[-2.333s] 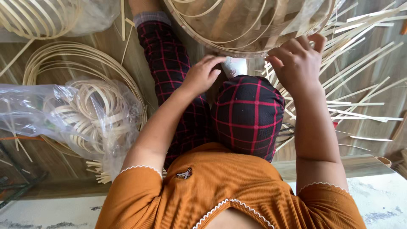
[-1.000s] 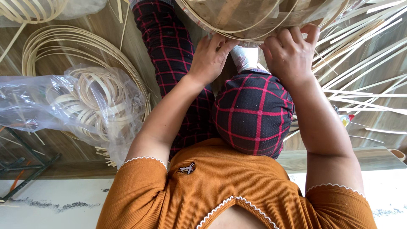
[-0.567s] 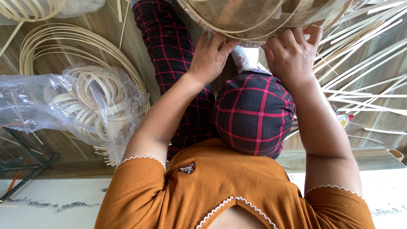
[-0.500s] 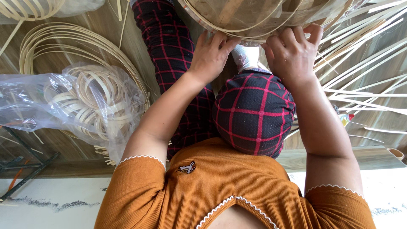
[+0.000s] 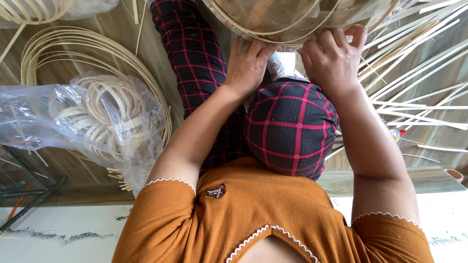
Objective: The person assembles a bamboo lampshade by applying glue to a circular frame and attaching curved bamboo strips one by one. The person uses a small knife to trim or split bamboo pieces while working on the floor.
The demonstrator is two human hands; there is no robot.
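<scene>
Up at the top of my head view, the half-woven bamboo basket (image 5: 297, 19) rests against my raised knee (image 5: 292, 126), its rim tipped toward me. My left hand (image 5: 251, 65) lies against the lower edge, fingers bent and pressed on the rim strips, thumb tucked underneath; I cannot tell whether it pinches a single strip or only steadies the edge. My right hand (image 5: 334, 61) sits just beside it, knuckles up, fingers curled over the rim and gripping the weave, so neither hand is spread wide.

Loose bamboo splints (image 5: 419, 92) fan out from the basket on my right over the wooden floor (image 5: 146, 53). On my left lie a big coil of bamboo strip (image 5: 73, 44) and a clear plastic bag (image 5: 83, 122) of smaller coils.

My worry is the springy strips: if my grip slackens, the bent rim strip could snap back and undo the weave. Pressing too hard at one spot may crack or split a thin strip. Sharp edges could cut a fingertip as I slide along them. The basket only leans on my knee, so a tug could let it roll off toward the splints
</scene>
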